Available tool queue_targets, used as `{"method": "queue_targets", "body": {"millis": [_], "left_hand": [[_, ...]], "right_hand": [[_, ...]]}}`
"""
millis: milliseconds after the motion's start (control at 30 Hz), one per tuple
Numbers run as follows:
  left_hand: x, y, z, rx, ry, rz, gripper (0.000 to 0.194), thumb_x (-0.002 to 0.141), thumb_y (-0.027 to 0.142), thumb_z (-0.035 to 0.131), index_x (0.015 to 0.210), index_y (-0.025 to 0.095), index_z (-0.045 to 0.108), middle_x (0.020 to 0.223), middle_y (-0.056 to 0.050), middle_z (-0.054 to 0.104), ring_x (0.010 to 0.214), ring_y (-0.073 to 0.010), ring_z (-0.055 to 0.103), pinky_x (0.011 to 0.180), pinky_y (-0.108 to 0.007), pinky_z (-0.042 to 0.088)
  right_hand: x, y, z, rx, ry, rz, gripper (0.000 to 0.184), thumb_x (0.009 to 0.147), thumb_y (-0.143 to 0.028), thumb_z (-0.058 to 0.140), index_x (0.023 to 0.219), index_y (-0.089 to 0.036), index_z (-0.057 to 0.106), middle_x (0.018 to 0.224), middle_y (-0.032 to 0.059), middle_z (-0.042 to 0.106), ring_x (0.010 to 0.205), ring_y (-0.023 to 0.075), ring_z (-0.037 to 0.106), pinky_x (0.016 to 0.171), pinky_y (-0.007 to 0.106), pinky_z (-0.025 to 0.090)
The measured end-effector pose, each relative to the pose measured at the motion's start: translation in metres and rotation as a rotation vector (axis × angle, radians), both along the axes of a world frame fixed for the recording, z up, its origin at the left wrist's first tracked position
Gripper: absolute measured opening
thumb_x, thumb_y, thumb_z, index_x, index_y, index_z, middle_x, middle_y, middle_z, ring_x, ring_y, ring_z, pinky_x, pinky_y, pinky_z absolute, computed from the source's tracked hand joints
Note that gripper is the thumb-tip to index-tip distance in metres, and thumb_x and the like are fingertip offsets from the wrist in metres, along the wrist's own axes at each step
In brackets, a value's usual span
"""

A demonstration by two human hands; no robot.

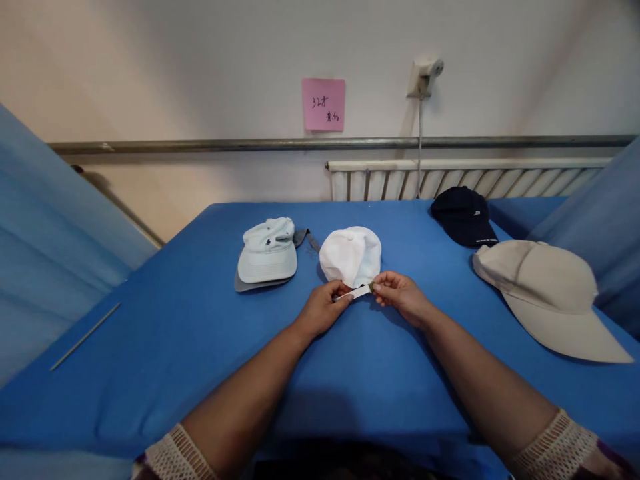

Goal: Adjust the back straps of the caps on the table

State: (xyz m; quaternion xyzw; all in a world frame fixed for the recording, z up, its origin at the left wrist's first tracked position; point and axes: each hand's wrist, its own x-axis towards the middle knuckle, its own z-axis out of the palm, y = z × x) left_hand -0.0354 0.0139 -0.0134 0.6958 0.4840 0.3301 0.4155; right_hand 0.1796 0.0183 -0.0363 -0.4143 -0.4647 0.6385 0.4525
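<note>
A white cap [350, 253] lies at the middle of the blue-covered table, its back edge toward me. My left hand [323, 307] is closed on the cap's white strap [359, 292], thumb on top and fingers behind it. My right hand [405, 297] pinches the strap's other end, at a small dark brass-coloured buckle [371, 287]. The fingertips partly hide the buckle, so I cannot tell whether the strap runs through it. Both hands are close together at the near side of the cap.
To the left sit stacked caps, a pale blue one [267, 250] on top of a grey one. A thin stick [85, 337] lies at far left. On the right are a navy cap [463, 215] and a large beige cap [550, 287]. Blue curtains [45, 253] hang at both sides.
</note>
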Motion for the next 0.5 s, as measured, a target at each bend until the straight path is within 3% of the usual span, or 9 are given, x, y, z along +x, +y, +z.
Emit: {"method": "queue_targets", "body": {"millis": [233, 500], "left_hand": [[-0.001, 0.001, -0.002, 0.021, 0.028, -0.001, 0.019, 0.080, 0.035, 0.064, 0.085, 0.017, 0.069, 0.080, -0.002, 0.069, 0.070, -0.0151, 0.058, 0.066, -0.025, 0.043], [0.000, -0.001, 0.001, 0.004, 0.048, -0.017, 0.021, 0.081, 0.036, 0.061, 0.086, 0.016, 0.067, 0.079, 0.000, 0.067, 0.070, -0.0140, 0.057, 0.070, -0.026, 0.045]], "right_hand": [[-0.002, -0.004, 0.008, 0.055, -0.070, -0.032, 0.034, 0.066, -0.046, 0.079, 0.080, -0.018, 0.063, 0.064, -0.0022, 0.062, 0.054, 0.0100, 0.055, 0.055, 0.025, 0.044], [-0.003, -0.006, 0.014, 0.036, 0.014, -0.064, 0.030, 0.063, -0.041, 0.082, 0.075, -0.018, 0.067, 0.068, 0.0007, 0.066, 0.063, 0.0131, 0.061, 0.062, 0.027, 0.048]]}}
